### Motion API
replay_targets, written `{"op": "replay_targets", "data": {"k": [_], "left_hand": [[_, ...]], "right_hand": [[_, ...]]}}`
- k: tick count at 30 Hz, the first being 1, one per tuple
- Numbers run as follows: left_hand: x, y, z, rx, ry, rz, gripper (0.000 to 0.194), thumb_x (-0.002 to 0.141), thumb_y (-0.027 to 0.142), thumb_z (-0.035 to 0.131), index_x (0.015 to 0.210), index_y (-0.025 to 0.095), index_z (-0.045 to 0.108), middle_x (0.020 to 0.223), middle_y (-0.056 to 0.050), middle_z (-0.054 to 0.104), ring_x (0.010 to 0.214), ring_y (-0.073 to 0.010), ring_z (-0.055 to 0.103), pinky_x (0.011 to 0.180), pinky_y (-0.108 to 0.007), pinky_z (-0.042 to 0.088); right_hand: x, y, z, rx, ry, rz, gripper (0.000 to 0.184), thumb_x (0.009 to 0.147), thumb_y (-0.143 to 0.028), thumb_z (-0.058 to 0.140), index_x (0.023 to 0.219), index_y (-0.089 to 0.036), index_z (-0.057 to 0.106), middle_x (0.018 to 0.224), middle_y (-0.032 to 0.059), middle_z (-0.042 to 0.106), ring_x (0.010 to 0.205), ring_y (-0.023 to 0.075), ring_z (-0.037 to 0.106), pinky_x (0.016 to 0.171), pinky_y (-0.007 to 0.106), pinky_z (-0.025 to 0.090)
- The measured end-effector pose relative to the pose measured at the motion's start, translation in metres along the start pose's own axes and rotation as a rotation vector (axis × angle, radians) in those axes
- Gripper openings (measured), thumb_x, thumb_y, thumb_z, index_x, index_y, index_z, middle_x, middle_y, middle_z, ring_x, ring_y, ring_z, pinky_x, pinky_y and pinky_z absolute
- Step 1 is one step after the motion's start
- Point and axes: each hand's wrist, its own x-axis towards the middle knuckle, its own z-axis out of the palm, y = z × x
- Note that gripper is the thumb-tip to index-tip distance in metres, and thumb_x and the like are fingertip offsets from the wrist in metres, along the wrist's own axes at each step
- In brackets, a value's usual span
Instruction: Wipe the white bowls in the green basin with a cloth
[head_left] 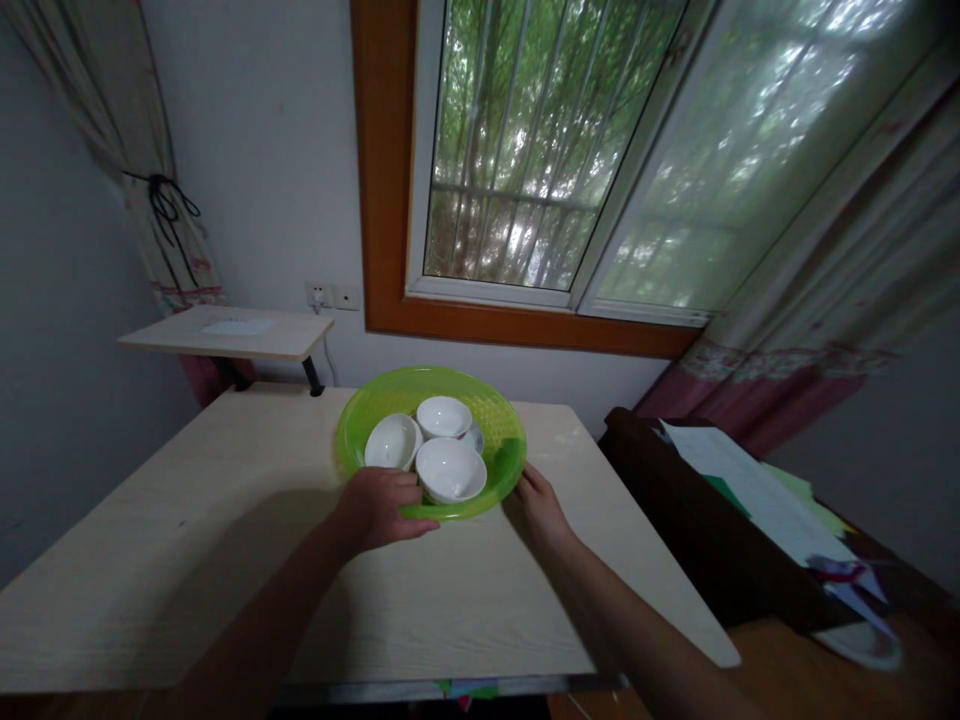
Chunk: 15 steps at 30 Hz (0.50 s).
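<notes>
A round green plastic basket (358, 412) sits on or just above the far middle part of the table. Inside it are white bowls: one on the left (391, 445), one at the back (444, 415) and one in front (451, 472). Another pale dish (474, 438) is mostly hidden behind the front bowl. My left hand (379, 508) grips the near-left rim, its fingers over the edge and thumb along the outside. At the right side, my right hand (541, 500) holds the basket's edge, some fingertips hidden beneath it.
The light wooden table (427, 610) has a small raised shelf (262, 345) at back left, bearing a paper sheet (238, 327). A wall socket (319, 294) with a cord is behind it. Right of the table, a dark brown piece of furniture (675, 520) carries papers (742, 480).
</notes>
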Motion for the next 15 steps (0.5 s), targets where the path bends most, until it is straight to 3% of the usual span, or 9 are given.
{"op": "replay_targets", "data": {"k": [4, 7, 15], "left_hand": [[0.000, 0.002, 0.000, 0.000, 0.003, -0.001, 0.039, 0.092, 0.058, 0.069, 0.076, 0.021, 0.069, 0.075, -0.002, 0.068, 0.068, -0.0172, 0.064, 0.060, -0.031, 0.045], [0.001, 0.003, -0.002, -0.004, -0.001, -0.006, 0.039, 0.092, 0.057, 0.069, 0.077, 0.021, 0.069, 0.075, -0.002, 0.069, 0.069, -0.0177, 0.065, 0.060, -0.031, 0.045], [0.002, 0.004, -0.003, -0.009, -0.012, -0.020, 0.041, 0.091, 0.059, 0.070, 0.077, 0.021, 0.070, 0.074, -0.002, 0.070, 0.068, -0.0188, 0.067, 0.058, -0.032, 0.043]], "right_hand": [[-0.015, 0.006, -0.007, -0.090, 0.078, -0.076, 0.038, 0.086, -0.050, 0.074, 0.118, -0.030, 0.079, 0.135, 0.0044, 0.074, 0.132, 0.0311, 0.064, 0.115, 0.047, 0.049], [-0.006, 0.001, 0.000, -0.053, 0.109, -0.093, 0.039, 0.085, -0.048, 0.074, 0.119, -0.030, 0.078, 0.134, 0.0047, 0.075, 0.132, 0.0314, 0.065, 0.114, 0.046, 0.051], [0.035, -0.024, 0.028, 0.235, 0.079, 0.022, 0.045, 0.069, -0.048, 0.089, 0.106, -0.025, 0.078, 0.108, 0.0103, 0.082, 0.097, 0.0351, 0.078, 0.094, 0.052, 0.062]]}}
